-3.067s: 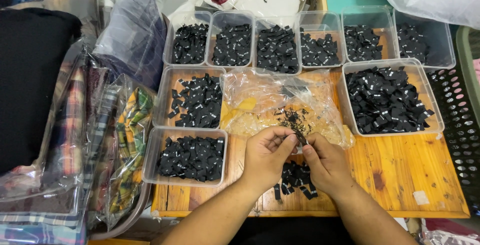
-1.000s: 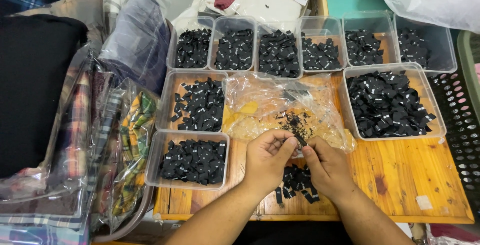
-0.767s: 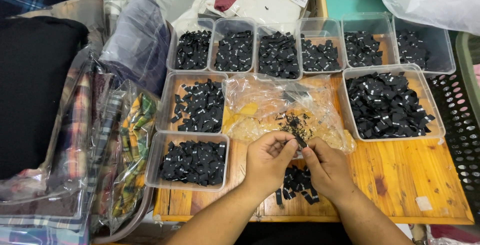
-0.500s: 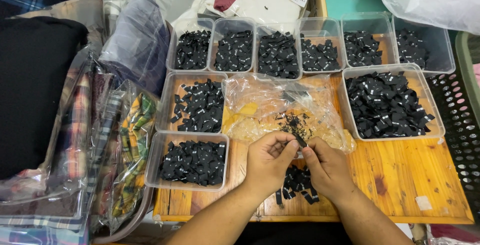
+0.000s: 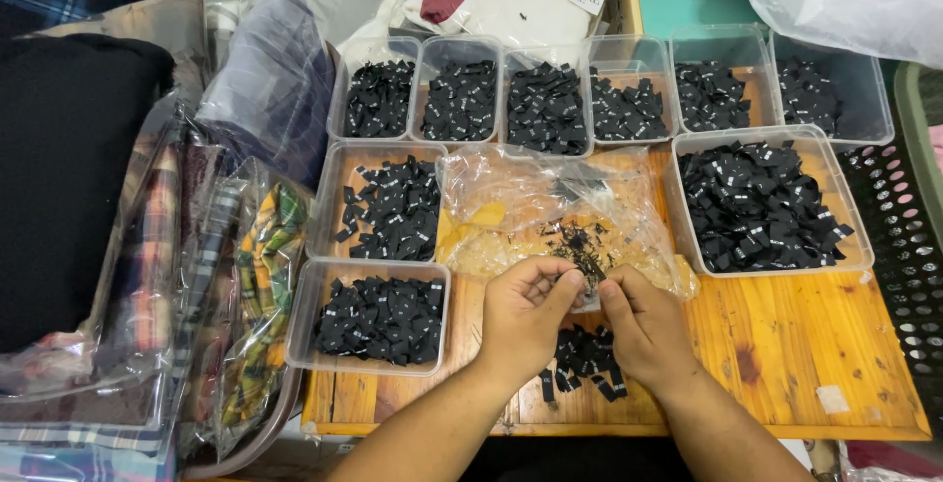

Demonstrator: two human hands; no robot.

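On the tabletop (image 5: 786, 344), six small trays (image 5: 609, 89) stand in a row at the back. Before them, two trays (image 5: 378, 266) stand at the left, one behind the other, and a large tray (image 5: 766, 202) at the right. Between them lies a plastic bag (image 5: 550, 207). The hands are before the bag, above a pile of labels (image 5: 584, 364).

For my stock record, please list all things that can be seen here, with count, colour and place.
clear plastic tubs: nine, holding small black tags; six in the back row, two at left, one large at right
clear plastic bag: one, crumpled, centre of table
loose black tags: small pile, near table edge below the hands
wooden table: one, orange-brown
bagged plaid fabrics: several, left side
black basket: one, right edge
left hand: fingertips pinched at bag edge
right hand: fingertips meeting the left hand's
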